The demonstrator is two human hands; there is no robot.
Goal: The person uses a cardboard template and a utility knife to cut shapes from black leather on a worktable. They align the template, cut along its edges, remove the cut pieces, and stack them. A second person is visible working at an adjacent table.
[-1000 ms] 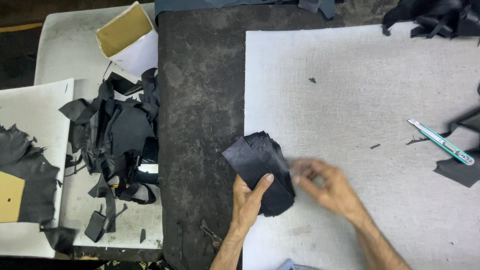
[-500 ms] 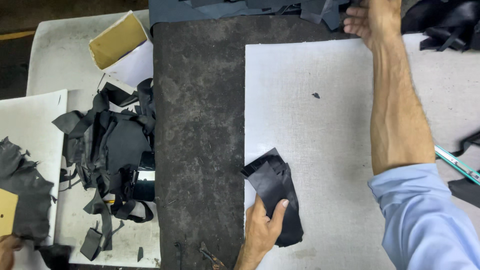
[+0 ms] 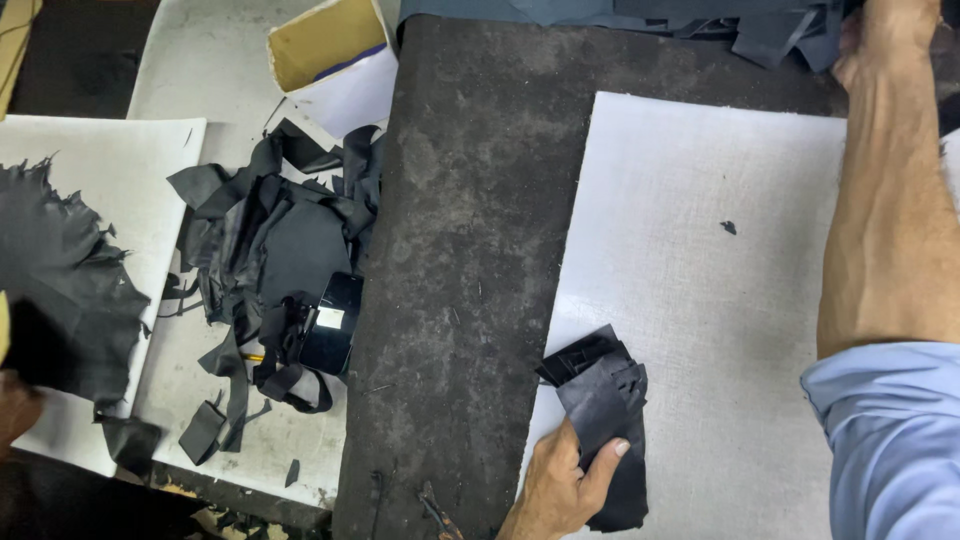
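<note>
My left hand (image 3: 563, 482) grips a small stack of cut black leather pieces (image 3: 603, 405) at its lower edge, on the near left part of a white cutting board (image 3: 700, 260). My right arm stretches far up the right side, its light blue sleeve near the frame's edge. My right hand (image 3: 880, 40) reaches into the pile of dark leather sheets (image 3: 640, 18) along the far edge; its fingers are hidden among the sheets, so its grasp cannot be told.
A dark grey mat (image 3: 460, 260) lies under the white board. To its left sit a heap of black leather scraps and straps (image 3: 280, 270), a black phone-like object (image 3: 330, 322), an open cardboard box (image 3: 325, 45), and another leather piece (image 3: 60, 290) on white board. Another person's hand (image 3: 15, 410) shows at the left edge.
A second ago both hands were on the black stack. My right hand let go and reached to the far leather pile, where it stays. My left hand still holds the stack.
</note>
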